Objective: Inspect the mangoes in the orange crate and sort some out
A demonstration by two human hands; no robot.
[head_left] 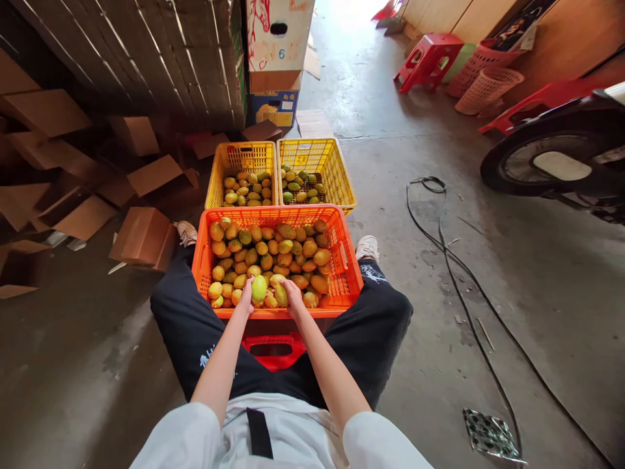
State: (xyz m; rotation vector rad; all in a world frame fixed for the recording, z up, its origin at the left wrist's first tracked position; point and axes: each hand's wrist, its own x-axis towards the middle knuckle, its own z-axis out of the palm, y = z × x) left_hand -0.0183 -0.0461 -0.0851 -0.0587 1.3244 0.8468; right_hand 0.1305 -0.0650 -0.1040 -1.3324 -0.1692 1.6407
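Between my knees stands an orange plastic crate (349, 286) filled with yellow-orange and greenish oval fruits (266, 247) that look like mangoes. Over its near side, my left hand (247, 298) is closed round a bright yellow-green mango (258, 290). My right hand (293, 296) grips a duller olive-yellow mango (282, 295) a little to the right. The two held fruits are a small gap apart. Beyond the orange crate, two yellow crates, a left one (215, 176) and a right one (344, 182), hold greener mangoes.
Cardboard boxes (141, 234) lie scattered on the left, below a stack of flattened cartons (146, 58). Printed boxes (280, 39) stand behind the crates. A black cable (459, 260) crosses the floor at right, near a motorbike wheel (532, 159), a red stool (430, 58) and pink baskets (488, 88).
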